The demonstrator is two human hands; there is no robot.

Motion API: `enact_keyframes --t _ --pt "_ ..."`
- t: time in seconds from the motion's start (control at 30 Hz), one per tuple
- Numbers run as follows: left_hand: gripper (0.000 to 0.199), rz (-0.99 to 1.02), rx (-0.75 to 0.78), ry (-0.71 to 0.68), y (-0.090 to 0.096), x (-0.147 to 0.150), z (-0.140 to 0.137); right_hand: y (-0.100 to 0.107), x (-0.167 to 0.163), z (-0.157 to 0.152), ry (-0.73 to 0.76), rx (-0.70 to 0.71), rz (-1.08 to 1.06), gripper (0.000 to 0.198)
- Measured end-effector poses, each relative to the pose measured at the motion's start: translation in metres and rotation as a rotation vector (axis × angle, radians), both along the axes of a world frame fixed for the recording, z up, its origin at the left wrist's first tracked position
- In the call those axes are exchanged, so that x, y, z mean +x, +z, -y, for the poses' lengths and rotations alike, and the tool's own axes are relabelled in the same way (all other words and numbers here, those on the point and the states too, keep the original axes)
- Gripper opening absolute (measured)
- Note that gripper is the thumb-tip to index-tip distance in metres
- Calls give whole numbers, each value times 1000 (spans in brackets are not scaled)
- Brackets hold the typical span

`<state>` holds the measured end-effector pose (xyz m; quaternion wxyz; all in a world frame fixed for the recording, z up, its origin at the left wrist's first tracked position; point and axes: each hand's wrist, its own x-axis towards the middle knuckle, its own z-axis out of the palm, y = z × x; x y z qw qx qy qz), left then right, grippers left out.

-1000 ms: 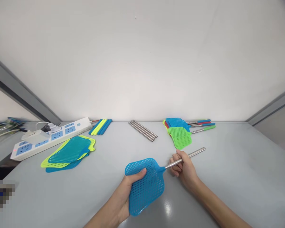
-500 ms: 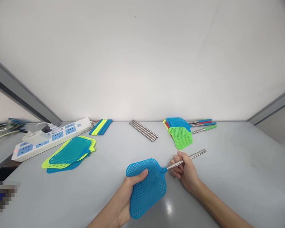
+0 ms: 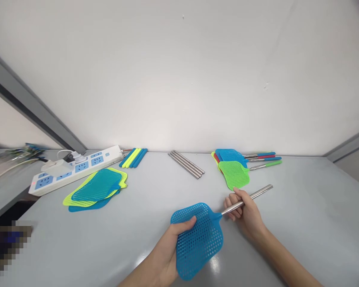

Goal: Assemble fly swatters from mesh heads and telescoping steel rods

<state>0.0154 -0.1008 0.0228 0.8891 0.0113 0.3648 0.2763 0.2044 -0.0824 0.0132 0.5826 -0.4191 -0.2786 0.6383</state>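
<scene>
Left hand (image 3: 167, 251) clasps a blue plastic-mesh swatter head (image 3: 202, 243), right hand (image 3: 249, 210) encircles its apparently attached silver metal rod (image 3: 262, 191) (grip missing), with finished-looking multicoloured swatters (image 3: 235, 174) and loose metal tubes (image 3: 186, 164) beyond that head.

No readable text, label, brand, number or sign anywhere

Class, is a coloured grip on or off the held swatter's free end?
Off: the metal rod ends bare beyond the right hand.
</scene>
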Motion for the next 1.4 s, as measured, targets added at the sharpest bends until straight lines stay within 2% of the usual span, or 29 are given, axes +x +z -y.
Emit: enact_keyframes --t 0.13,0.37,0.6,0.83,0.93,1.03,1.13,1.2,1.3,1.4 --pt "33 66 8 9 -1 -4 -3 -1 1 2 16 -5 17 48" --pt "33 101 8 8 8 -9 -12 -11 2 1 36 1 17 47" --pt "41 -1 24 -8 9 -17 -18 -11 2 1 68 24 80 45" --pt "42 -119 140 -6 14 -23 -25 -9 8 3 149 38 219 42" --pt "39 -147 162 16 16 -24 -26 0 15 1 96 24 211 39" --pt "36 -143 154 35 20 -24 -27 12 21 -3 0 22 69 31" --pt "36 -153 157 39 21 -22 -26 20 23 -7 -92 6 -231 19" --pt "38 -182 179 42 19 -19 -24 19 24 -9 -136 -60 -461 16" --pt "42 -233 233 56 9 -12 -20 11 23 -10 -196 -162 -756 22" --pt "44 -250 290 62 -3 -8 -16 5 23 -8 -242 -206 -871 28"
